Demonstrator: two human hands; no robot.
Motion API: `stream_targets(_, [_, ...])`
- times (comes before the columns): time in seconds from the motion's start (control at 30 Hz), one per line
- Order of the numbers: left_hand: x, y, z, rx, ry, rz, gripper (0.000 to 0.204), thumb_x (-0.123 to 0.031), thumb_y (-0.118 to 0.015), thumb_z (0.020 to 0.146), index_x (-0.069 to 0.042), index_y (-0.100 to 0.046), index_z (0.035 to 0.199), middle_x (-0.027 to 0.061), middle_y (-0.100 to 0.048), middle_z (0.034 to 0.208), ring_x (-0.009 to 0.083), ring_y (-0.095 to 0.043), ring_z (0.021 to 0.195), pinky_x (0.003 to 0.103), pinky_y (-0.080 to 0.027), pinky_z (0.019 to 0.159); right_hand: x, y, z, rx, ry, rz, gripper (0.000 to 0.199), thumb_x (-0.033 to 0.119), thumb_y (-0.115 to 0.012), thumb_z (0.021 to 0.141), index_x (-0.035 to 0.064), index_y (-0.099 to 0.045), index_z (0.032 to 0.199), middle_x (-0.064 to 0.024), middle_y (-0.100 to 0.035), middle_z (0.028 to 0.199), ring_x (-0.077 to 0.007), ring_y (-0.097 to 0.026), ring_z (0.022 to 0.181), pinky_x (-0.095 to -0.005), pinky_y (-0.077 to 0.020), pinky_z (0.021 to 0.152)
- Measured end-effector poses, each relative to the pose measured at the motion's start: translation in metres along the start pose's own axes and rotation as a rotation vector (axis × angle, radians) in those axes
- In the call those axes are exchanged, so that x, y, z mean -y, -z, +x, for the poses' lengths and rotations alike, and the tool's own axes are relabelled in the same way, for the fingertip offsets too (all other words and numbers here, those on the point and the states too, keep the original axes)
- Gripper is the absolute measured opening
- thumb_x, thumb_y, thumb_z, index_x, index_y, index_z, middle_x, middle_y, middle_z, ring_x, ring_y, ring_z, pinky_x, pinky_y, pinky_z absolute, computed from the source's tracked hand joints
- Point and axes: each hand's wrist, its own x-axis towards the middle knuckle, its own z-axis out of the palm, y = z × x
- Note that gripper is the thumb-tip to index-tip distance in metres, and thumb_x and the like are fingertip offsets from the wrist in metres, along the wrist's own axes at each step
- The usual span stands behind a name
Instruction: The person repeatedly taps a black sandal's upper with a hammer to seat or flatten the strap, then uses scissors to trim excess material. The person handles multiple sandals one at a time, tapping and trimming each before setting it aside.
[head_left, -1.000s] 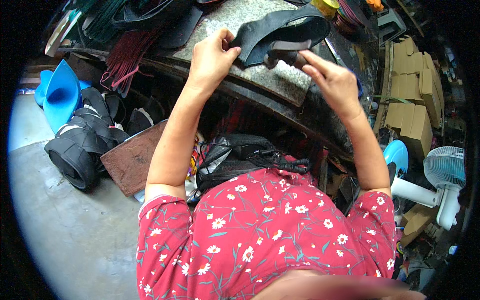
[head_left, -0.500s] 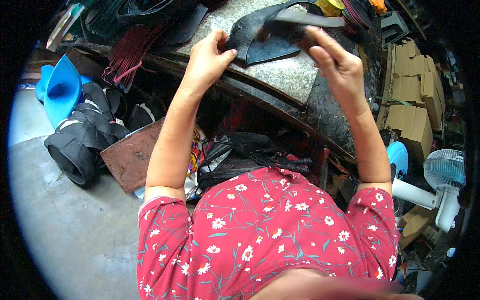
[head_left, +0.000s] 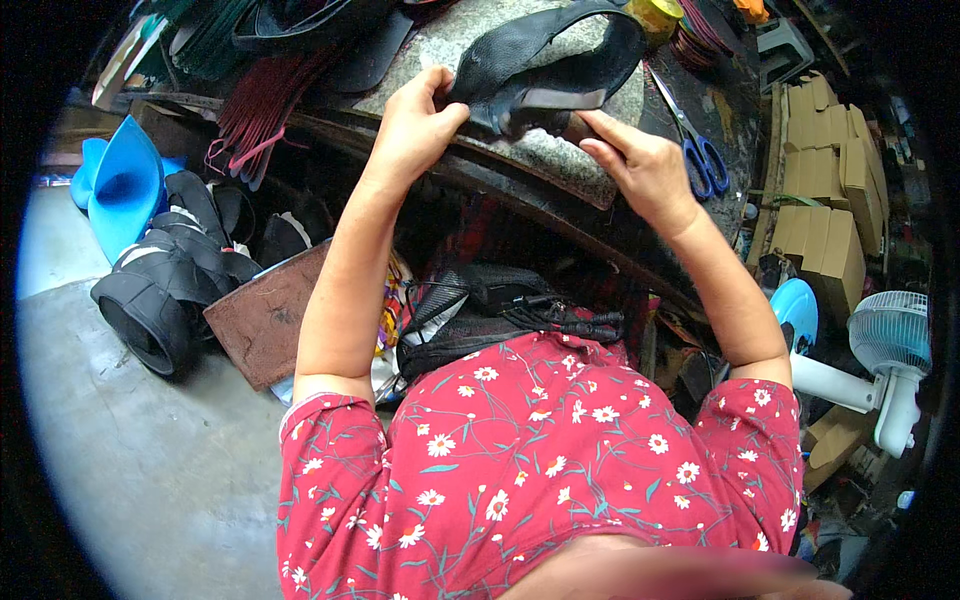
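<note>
My left hand (head_left: 420,112) pinches the near left edge of a black leather shoe upper (head_left: 505,55) between thumb and fingers. The leather curves up into a loop over a grey, worn slab (head_left: 430,50) on the bench. My right hand (head_left: 640,165) is closed round the brown handle of what looks like a hammer (head_left: 562,99). Its grey metal head is smeared by motion and lies over the leather's near edge, close to my left fingers. I cannot tell whether it touches the leather. Blue-handled scissors (head_left: 705,165) rest on the bench, right of the slab.
Dark red strips (head_left: 270,115) hang over the bench's left edge. A yellow round container (head_left: 655,18) stands at the back. Flat cardboard boxes (head_left: 820,180) and a white fan (head_left: 888,345) are on the right. Black bundled pieces (head_left: 160,290) and a brown slab (head_left: 265,318) lie lower left.
My right hand has come down and left with the hammer, toward the leather's near edge. The leather now stands up in an open loop. The scissors have come into sight.
</note>
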Motion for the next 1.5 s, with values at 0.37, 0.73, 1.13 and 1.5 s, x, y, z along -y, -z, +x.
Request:
stream_targets(0.37, [-0.002, 0.000, 0.000, 0.054, 0.032, -0.268, 0.025, -0.009, -0.064, 0.077, 0.000, -0.061, 0.099, 0.0025, -0.058, 0.077, 0.0087, -0.055, 0.064, 0.026, -0.046, 0.057, -0.008, 0.007, -0.013, 0.032, -0.022, -0.071, 0.036, 0.043, -0.062, 0.093, 0.0231, -0.068, 0.123, -0.0086, -0.072, 0.106, -0.0277, -0.071, 0.086, -0.0357, -0.0563, 0.067])
stream_targets(0.73, [0.001, -0.004, -0.002, -0.011, 0.010, -0.061, 0.026, -0.013, -0.064, 0.074, 0.000, -0.059, 0.096, 0.0063, -0.055, 0.071, 0.0128, -0.051, 0.067, 0.029, -0.044, 0.064, -0.015, 0.022, -0.015, -0.022, -0.148, -0.112, 0.035, 0.039, -0.062, 0.094, 0.0279, -0.065, 0.127, -0.0082, -0.072, 0.098, -0.0294, -0.070, 0.077, -0.0355, -0.0556, 0.064])
stream_targets(1.13, [-0.076, 0.001, -0.019, -0.010, -0.095, -0.225, 0.022, -0.006, -0.061, 0.087, 0.002, -0.058, 0.106, 0.0095, -0.065, 0.079, 0.0111, -0.061, 0.064, 0.027, -0.053, 0.057, -0.035, 0.015, -0.030, -0.113, -0.127, -0.124, 0.035, 0.047, -0.059, 0.093, 0.0323, -0.067, 0.124, -0.0086, -0.072, 0.099, -0.0305, -0.069, 0.081, -0.0381, -0.0559, 0.064])
stream_targets(1.5, [-0.117, 0.005, 0.009, 0.030, -0.370, -0.036, 0.055, -0.020, -0.073, 0.086, 0.000, -0.050, 0.132, 0.0158, -0.063, 0.112, 0.0254, -0.065, 0.099, 0.036, -0.054, 0.083, -0.035, -0.016, -0.034, -0.142, -0.141, -0.172, 0.038, 0.044, -0.061, 0.093, 0.0328, -0.063, 0.129, -0.0100, -0.072, 0.094, -0.0295, -0.070, 0.075, -0.0368, -0.0548, 0.059])
